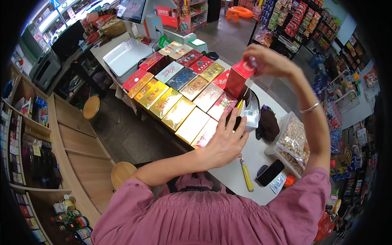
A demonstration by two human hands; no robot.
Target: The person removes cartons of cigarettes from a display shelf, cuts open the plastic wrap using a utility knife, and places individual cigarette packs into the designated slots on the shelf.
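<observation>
On a white counter (263, 196), several wrapped cartons in gold, red, silver and blue lie in tight rows, such as a gold carton (178, 113). My right hand (260, 59), raised at the far edge, grips the top of a red carton (240, 78) that stands tilted upright among the rest. With fingers spread, my left hand (228, 142) reaches over the near end of the rows, beside a silver-grey device (252, 111); whether the fingertips touch anything cannot be told. A yellow-handled utility knife (246, 176) lies on the counter near my left hand.
Right of the cartons are a dark cloth bundle (268, 124), a clear plastic tub of nuts (292, 137) and a black smartphone (270, 172). A white scale (125, 56) and a monitor (131, 10) stand at the far left. Round stools (92, 107) are left of the counter.
</observation>
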